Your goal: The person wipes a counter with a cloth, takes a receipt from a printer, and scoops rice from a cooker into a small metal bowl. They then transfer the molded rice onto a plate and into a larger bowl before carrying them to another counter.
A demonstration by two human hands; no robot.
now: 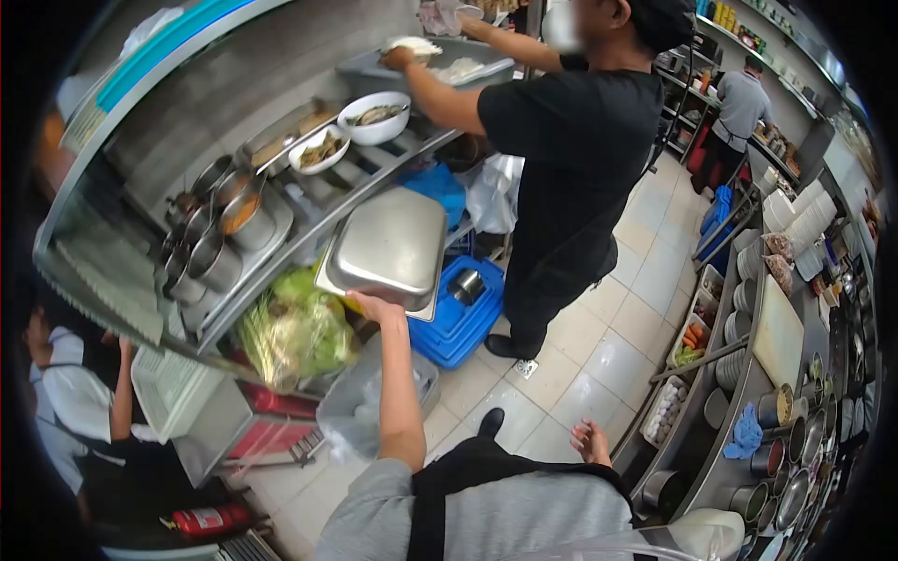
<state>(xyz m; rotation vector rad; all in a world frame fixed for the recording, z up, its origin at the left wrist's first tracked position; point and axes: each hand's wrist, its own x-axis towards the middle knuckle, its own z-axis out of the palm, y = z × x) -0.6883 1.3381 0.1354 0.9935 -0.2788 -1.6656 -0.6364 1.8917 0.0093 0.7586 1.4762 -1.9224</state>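
Note:
My left hand (379, 307) reaches forward and grips the near rim of a stainless steel food pan (391, 245). The pan appears bottom-up, its flat base facing me and its rim toward my fingers. My right hand (591, 439) hangs by my right side with nothing in it, its fingers loosely curled and apart. A plastic bag of green vegetables (295, 327) lies just left of the pan. Beneath the pan, a blue lidded bin (458, 323) stands on the floor with a small metal container (466, 286) on its lid.
A co-worker in black (580, 140) stands ahead, hands at a grey tub (486, 67). Metal pots (213, 262) and white bowls (374, 117) stand on the left counter. A steel counter with dishes, a cutting board (778, 332) and pots lines the right. Another person (745, 103) works farther back.

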